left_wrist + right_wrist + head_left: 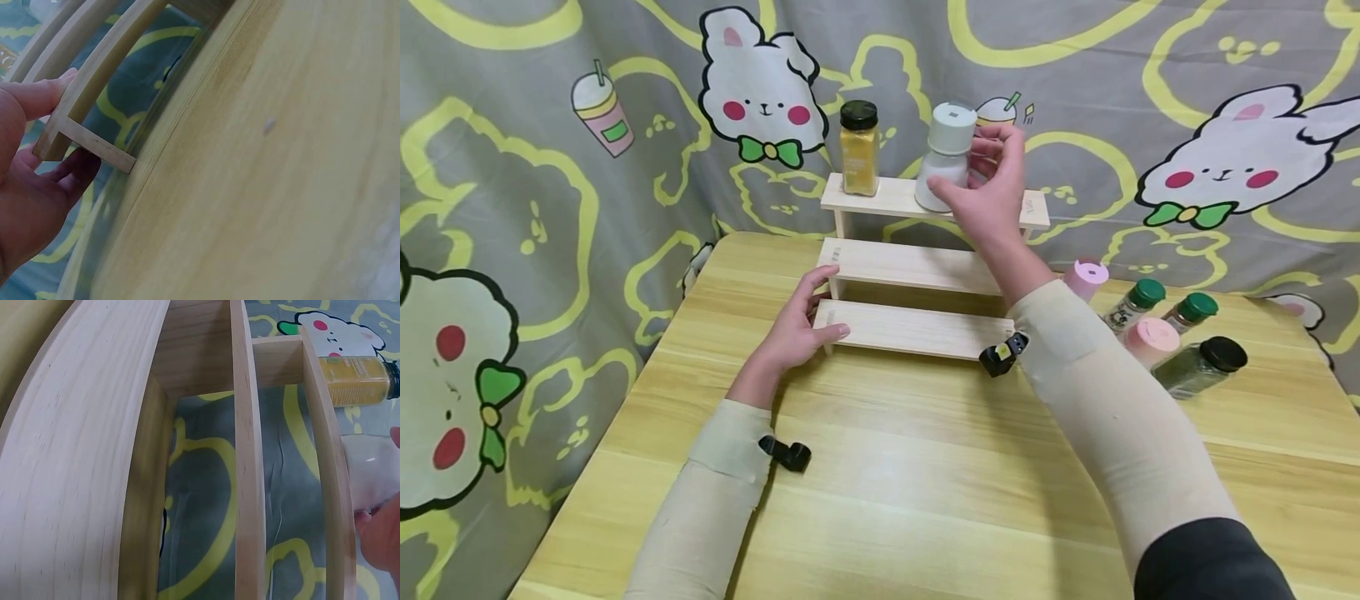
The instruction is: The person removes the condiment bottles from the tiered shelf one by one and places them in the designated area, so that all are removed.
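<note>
A white-lidded shaker bottle (946, 162) with pale contents stands on the top step of a three-step wooden rack (917, 265). My right hand (992, 183) holds it from the right, thumb in front and fingers behind. In the right wrist view the pale bottle (372, 469) shows at the edge of the top board, partly cut off with the hand. My left hand (801, 325) grips the left end of the rack's lowest step, its thumb on the board (100, 81) and fingers underneath. A yellow spice jar (859, 150) with a black lid stands left of the bottle.
Right of the rack, partly behind my right sleeve, stand a pink-lidded bottle (1086, 277), green-capped jars (1131, 304), another pink-lidded bottle (1150, 340) and a black-lidded jar of green herbs (1198, 367). A patterned curtain (662, 125) hangs behind the wooden table (880, 467).
</note>
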`<state>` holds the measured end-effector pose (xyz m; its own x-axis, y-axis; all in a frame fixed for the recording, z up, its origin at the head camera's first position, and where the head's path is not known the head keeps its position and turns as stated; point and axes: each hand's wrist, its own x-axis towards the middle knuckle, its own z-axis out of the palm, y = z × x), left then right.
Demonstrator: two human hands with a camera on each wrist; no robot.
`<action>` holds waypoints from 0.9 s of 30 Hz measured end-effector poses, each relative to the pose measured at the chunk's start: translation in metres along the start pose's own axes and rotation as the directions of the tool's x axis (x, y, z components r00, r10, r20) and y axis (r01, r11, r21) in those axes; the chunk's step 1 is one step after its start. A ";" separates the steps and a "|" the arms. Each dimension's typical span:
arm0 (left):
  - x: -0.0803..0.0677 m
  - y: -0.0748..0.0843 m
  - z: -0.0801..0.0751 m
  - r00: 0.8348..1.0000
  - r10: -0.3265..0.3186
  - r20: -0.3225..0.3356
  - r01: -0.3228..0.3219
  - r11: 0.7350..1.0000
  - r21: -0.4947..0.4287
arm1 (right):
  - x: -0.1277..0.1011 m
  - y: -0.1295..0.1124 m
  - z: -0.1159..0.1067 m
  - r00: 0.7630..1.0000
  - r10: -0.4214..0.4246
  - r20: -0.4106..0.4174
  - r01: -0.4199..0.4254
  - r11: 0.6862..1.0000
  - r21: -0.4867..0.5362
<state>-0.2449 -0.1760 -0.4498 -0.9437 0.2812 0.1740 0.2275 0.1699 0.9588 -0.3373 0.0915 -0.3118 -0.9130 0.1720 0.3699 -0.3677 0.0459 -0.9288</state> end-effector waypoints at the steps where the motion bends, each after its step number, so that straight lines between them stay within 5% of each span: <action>1: 0.000 -0.001 0.000 1.000 0.000 -0.002 0.000 1.000 -0.001 | -0.001 0.000 0.001 1.000 0.001 -0.003 -0.001 1.000 -0.014; 27: 0.000 -0.002 0.000 1.000 0.010 -0.008 -0.010 1.000 0.022 | 0.004 0.000 0.007 0.998 0.021 -0.052 -0.030 0.986 -0.165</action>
<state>-0.2460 -0.1764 -0.4520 -0.9433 0.2752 0.1857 0.2421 0.1877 0.9519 -0.3425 0.0852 -0.3103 -0.9100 0.2243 0.3486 -0.3062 0.2030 -0.9301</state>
